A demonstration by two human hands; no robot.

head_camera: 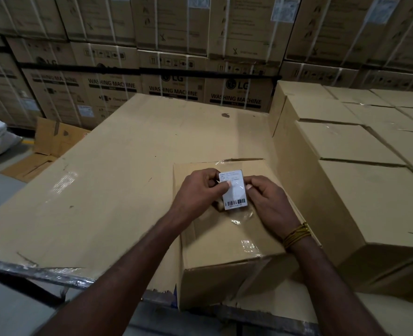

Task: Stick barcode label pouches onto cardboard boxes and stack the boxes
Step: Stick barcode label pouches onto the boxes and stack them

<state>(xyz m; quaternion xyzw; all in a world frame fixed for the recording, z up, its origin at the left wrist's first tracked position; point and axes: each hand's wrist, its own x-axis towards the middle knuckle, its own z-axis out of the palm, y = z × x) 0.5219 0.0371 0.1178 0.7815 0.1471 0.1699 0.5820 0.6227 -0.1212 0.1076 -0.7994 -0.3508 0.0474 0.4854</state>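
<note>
Pinching the label pouch [233, 190] between my left hand [200, 190] and right hand [269, 202] just above the box [227, 241], I judge sticking comes next, needing a flat press.

Hidden, cropped and unreadable parts

The small print on the label pouch [233, 189] was too fine to read, and the left hand [199, 191] and right hand [268, 202] covered its side edges. Both forearms ran off the bottom edge. The stacked boxes [360, 144] were cut by the right edge; the washing machine cartons [174, 76] were blurred.
</note>
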